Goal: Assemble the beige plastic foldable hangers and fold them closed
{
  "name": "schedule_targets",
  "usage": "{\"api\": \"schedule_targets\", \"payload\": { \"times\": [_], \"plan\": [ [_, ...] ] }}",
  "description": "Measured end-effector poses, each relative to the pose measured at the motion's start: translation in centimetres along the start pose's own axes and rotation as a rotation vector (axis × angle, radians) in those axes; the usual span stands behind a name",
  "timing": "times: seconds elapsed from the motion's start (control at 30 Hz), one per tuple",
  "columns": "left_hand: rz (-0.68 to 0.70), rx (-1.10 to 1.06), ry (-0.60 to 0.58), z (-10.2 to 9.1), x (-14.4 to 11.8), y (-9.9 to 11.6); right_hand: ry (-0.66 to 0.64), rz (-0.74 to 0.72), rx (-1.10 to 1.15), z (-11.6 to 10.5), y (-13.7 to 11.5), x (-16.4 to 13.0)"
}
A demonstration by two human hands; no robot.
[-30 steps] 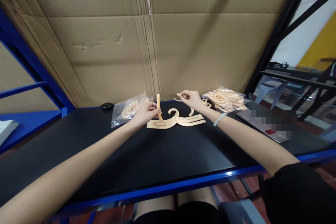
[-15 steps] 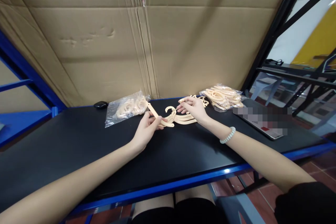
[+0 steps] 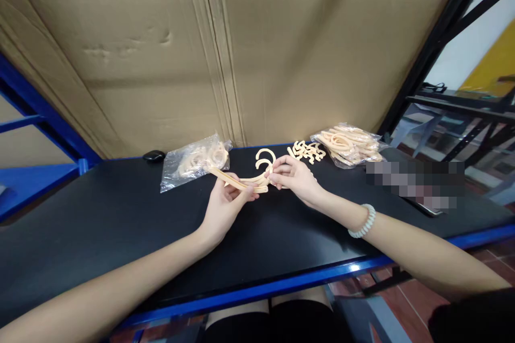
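The left hand [image 3: 226,204] pinches a cream plastic hanger arm [image 3: 235,181] above the middle of the black table [image 3: 120,236]. The right hand [image 3: 293,179] has its fingers closed on the hook piece [image 3: 263,159] at the arm's other end. Near the back edge lie a clear bag of parts [image 3: 196,163] on the left, loose hooks [image 3: 306,151] and a fuller bag [image 3: 349,147] on the right. The table from the hands to the front blue edge [image 3: 281,283] is bare.

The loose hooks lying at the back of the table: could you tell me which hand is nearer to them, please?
Right. The right hand sits just in front of the loose hooks. The left hand is farther off to their left, holding a hanger arm.
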State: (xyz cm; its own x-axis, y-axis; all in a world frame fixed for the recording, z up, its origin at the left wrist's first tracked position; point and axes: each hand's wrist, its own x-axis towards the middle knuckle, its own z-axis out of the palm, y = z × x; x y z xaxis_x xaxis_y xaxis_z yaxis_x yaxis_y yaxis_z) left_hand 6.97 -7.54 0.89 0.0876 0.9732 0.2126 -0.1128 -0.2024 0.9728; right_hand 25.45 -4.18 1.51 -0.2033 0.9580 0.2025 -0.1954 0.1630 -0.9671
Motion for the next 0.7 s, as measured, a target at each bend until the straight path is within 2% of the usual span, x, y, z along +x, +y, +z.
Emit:
{"api": "schedule_targets", "payload": {
  "times": [0.1,0.37,0.7],
  "plan": [
    [-0.005,-0.017,-0.006,0.0,-0.1,0.0,-0.001,0.019,0.048,-0.2,0.1,0.0],
    [0.041,-0.032,-0.124,-0.1,-0.2,-0.4,-0.087,0.037,0.044,-0.7,0.2,-0.2],
    [0.092,-0.027,-0.142,-0.1,-0.4,-0.2,-0.274,0.247,0.133,-0.4,-0.7,-1.2]
  ]
}}
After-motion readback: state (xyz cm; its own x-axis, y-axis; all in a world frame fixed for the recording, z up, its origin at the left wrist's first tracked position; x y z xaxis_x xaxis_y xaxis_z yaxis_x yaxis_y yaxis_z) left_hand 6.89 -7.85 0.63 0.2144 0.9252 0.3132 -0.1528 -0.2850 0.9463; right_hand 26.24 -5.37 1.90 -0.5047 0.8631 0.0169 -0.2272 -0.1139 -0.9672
